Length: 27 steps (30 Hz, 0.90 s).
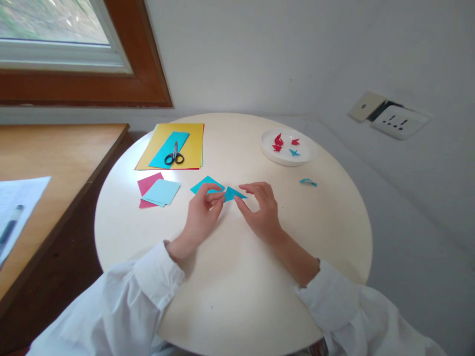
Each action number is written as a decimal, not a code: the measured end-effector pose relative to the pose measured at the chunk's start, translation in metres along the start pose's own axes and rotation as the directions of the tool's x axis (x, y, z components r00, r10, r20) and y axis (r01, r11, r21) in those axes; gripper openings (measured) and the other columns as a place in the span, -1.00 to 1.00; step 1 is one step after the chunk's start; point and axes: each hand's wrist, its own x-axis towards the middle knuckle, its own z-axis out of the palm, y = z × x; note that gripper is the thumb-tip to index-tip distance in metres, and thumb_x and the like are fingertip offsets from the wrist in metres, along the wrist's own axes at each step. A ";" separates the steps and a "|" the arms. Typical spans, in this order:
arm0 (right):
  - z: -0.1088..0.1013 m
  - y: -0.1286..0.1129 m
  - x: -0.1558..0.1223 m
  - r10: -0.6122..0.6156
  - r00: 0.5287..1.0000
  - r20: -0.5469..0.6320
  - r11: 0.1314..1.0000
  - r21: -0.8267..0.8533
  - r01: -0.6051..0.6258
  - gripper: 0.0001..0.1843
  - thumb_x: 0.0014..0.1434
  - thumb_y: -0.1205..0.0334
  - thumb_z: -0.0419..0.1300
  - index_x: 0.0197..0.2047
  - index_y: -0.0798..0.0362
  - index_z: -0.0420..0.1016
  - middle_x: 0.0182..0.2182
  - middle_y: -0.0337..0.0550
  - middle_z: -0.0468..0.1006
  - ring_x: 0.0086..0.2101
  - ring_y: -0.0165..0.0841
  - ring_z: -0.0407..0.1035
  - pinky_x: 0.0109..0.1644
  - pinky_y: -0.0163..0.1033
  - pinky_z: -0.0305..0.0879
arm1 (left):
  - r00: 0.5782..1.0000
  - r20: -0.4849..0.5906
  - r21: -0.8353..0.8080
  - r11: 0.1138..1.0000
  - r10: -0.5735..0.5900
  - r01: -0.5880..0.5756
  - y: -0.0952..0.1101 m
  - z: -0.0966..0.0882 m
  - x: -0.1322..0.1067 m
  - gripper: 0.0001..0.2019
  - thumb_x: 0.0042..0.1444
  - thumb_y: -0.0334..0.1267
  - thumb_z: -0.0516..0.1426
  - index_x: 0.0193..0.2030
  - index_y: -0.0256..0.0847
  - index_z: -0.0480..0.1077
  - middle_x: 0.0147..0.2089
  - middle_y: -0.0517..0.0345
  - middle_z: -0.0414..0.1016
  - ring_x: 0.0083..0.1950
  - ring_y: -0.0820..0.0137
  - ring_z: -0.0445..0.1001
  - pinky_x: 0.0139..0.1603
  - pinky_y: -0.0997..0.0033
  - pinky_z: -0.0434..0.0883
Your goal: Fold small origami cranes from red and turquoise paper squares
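Note:
A small blue folded paper triangle point(233, 193) is held at its left corner by my left hand point(202, 212), whose fingertips are pinched together. My right hand point(262, 210) is at the triangle's right side, thumb and fingers apart; the thumb tip is close to the lower edge, and whether it touches I cannot tell. Just behind my left fingers lies a flat blue paper square point(208, 182), partly covered by them. To the left are light blue paper squares point(162, 192) on top of pink paper squares point(150, 182).
Black-handled scissors point(174, 155) lie on a blue paper strip point(159, 155) over yellow sheets point(195, 143). At the back right, a white dish point(274, 157) holds several small red and blue folded papers. A twisted blue paper scrap point(308, 182) lies on the round table point(237, 296).

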 end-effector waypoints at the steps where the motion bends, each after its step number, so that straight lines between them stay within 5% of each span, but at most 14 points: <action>1: 0.000 0.001 0.000 0.047 0.999 0.013 0.998 0.031 -0.047 -0.87 0.13 0.31 0.19 -0.20 0.01 0.42 -0.31 -0.12 0.50 -0.27 -0.29 0.38 -0.18 -0.14 0.32 | 1.000 -0.002 0.031 0.999 0.017 -0.017 -0.001 0.000 -0.001 -0.82 0.03 -0.33 0.14 -0.22 -0.17 0.25 -0.30 0.07 0.59 -0.21 0.31 0.59 -0.21 0.36 0.48; 11: 0.005 0.001 -0.003 0.210 0.969 0.131 0.953 0.196 -0.233 -0.93 0.11 0.33 0.16 -0.40 0.01 0.39 -0.45 -0.22 0.50 -0.39 -0.37 0.39 -0.26 -0.22 0.31 | 0.988 0.005 0.146 0.977 0.153 -0.152 0.001 0.001 -0.005 -0.75 -0.02 -0.42 0.13 -0.17 -0.15 0.26 -0.23 0.09 0.57 -0.20 0.35 0.59 -0.17 0.37 0.52; 21: 0.005 -0.001 -0.002 0.155 0.978 0.137 0.957 0.224 -0.183 -0.95 0.10 0.35 0.16 -0.37 0.02 0.40 -0.45 -0.22 0.51 -0.39 -0.38 0.40 -0.28 -0.24 0.32 | 0.978 -0.022 0.290 0.937 0.210 -0.195 0.002 -0.001 -0.005 -0.91 0.05 -0.36 0.13 -0.28 -0.17 0.33 -0.28 0.13 0.53 -0.21 0.35 0.54 -0.16 0.32 0.45; 27: 0.004 -0.003 -0.002 0.162 0.978 0.132 0.953 0.236 -0.190 -0.92 0.13 0.32 0.14 -0.40 0.02 0.40 -0.46 -0.21 0.51 -0.39 -0.36 0.40 -0.30 -0.23 0.33 | 0.979 -0.017 0.236 0.952 0.204 -0.194 0.005 0.001 -0.007 -0.90 0.04 -0.34 0.15 -0.27 -0.17 0.32 -0.28 0.14 0.52 -0.23 0.37 0.54 -0.17 0.34 0.46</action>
